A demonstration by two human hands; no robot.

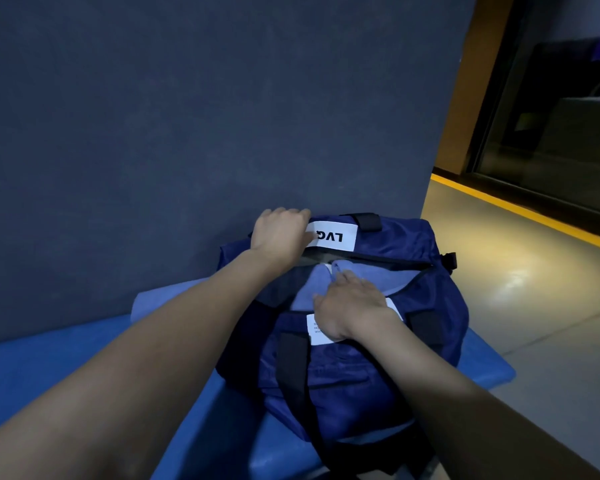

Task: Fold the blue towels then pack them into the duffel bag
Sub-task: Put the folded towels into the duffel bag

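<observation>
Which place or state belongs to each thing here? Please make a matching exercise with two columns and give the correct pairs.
Things:
1. left hand
2. right hand
3. light blue towel
4. navy blue fabric duffel bag

Places or states:
A. stands unzipped on the blue padded bench
B. grips the far edge of the bag's opening
C. lies inside the bag's opening
D. presses flat on the towel, fingers straight

Pairs: 1-B, 2-D, 3-C, 4-A
</observation>
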